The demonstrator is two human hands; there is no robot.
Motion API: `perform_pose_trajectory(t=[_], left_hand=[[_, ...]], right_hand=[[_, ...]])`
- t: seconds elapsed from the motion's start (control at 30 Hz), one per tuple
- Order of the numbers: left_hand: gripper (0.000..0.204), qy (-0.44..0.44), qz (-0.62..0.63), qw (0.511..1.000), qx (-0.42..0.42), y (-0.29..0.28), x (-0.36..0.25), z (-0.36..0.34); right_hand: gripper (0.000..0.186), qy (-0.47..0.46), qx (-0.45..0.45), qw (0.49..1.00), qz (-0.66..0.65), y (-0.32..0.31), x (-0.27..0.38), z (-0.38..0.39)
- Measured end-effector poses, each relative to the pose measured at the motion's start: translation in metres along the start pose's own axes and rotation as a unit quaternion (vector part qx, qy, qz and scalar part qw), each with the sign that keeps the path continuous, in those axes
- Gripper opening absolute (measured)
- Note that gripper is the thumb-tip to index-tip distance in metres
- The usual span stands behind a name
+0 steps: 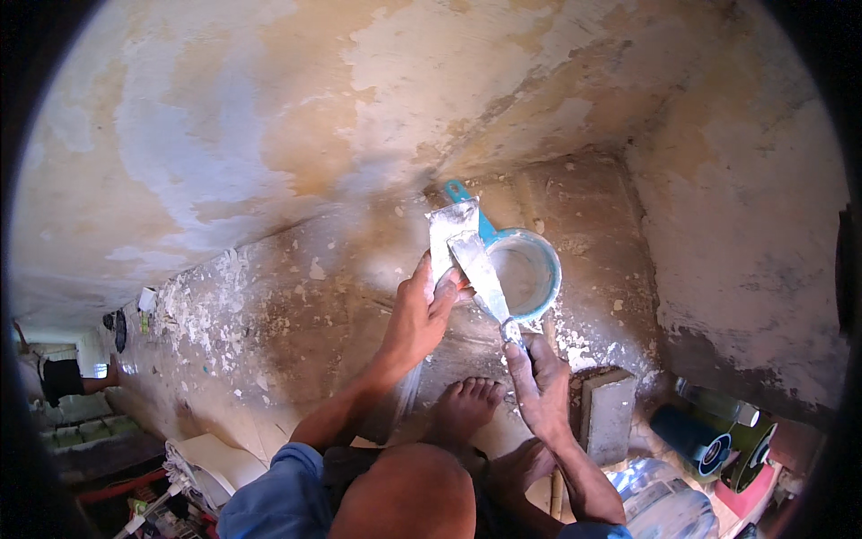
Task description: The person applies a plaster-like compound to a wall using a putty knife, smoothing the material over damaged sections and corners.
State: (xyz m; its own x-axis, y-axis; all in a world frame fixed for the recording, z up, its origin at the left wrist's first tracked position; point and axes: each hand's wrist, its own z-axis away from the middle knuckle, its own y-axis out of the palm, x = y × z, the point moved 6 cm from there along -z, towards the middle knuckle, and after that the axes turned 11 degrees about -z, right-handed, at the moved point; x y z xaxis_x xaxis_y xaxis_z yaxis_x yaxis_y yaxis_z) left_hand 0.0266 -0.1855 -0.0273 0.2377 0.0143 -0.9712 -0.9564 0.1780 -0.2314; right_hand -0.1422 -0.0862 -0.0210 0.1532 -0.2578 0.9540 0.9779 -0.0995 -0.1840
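Observation:
My left hand (418, 314) is closed around a wide scraper (441, 238) whose blade is smeared with white paste; a bit of orange shows by the fingers. In my right hand (542, 388) I grip the handle of a narrower putty knife (486, 280), also coated white. Its blade tip lies across the face of the scraper. Just beneath the two tools, a blue dipper (558, 271) with a long handle sits on the floor, white residue lining its inside. The putty knife hides part of the dipper's left rim.
Patchy, peeling walls (296, 117) meet at a corner beyond the floor (296, 332), which is spattered with white flakes. Near my right foot stands a grey block (608, 418). Rolls (687, 440) and a clear plastic bag (660, 503) lie lower right. Another person (61, 377) is far left.

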Motion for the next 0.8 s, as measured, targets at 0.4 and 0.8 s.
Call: perform_pose_trajectory(t=[0.4, 0.8], left_hand=[[0.041, -0.014, -0.109, 0.994, -0.020, 0.015, 0.023, 0.001], [0.037, -0.054, 0.018, 0.998, -0.007, 0.021, 0.019, -0.002]], right_hand=[[0.030, -0.037, 0.012, 0.999, 0.036, 0.005, 0.017, 0.011], [0.033, -0.008, -0.031, 0.999, 0.023, -0.018, 0.014, -0.006]])
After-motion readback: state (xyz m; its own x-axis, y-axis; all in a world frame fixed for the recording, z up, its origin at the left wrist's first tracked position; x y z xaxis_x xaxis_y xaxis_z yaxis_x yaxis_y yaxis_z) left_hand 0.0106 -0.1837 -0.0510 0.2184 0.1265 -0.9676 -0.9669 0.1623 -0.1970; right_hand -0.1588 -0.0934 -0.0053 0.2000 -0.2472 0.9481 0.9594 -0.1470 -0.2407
